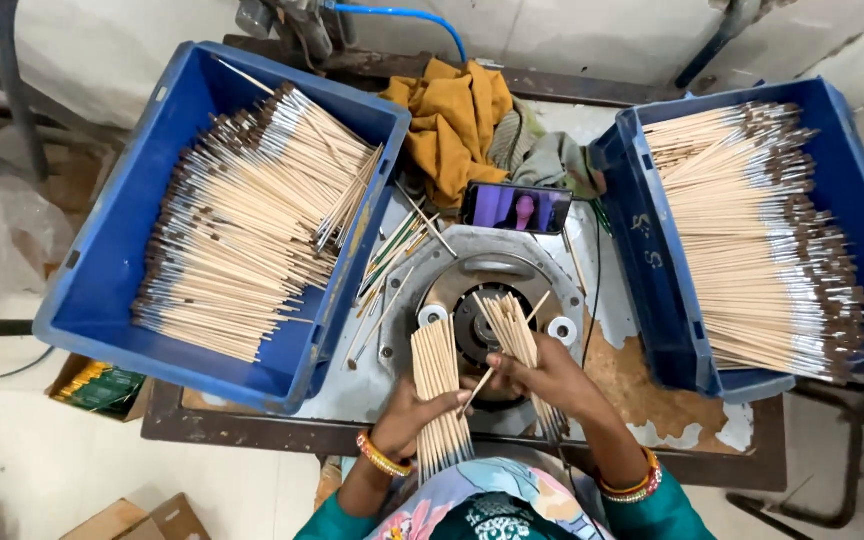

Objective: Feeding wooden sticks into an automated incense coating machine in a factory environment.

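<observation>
A blue plastic crate (102, 290) of thin wooden brushes sits at my left on the bench (372, 395). My left hand (414, 410) grips one bundle of pale wooden sticks (439, 385); my right hand (542, 375) clasps another stick bundle (512, 330) over the round metal machine plate (552, 270).

Counted: two blue crates (102, 290) (852, 200) of wooden sticks, two hand-held stick bundles (439, 390) (514, 335), one phone (517, 209), two white rollers (433, 315) (561, 329), one mustard cloth (452, 120).

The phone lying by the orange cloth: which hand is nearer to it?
Right. The right hand holds a bundle of sticks just below the phone; the left hand is lower and further left.
</observation>
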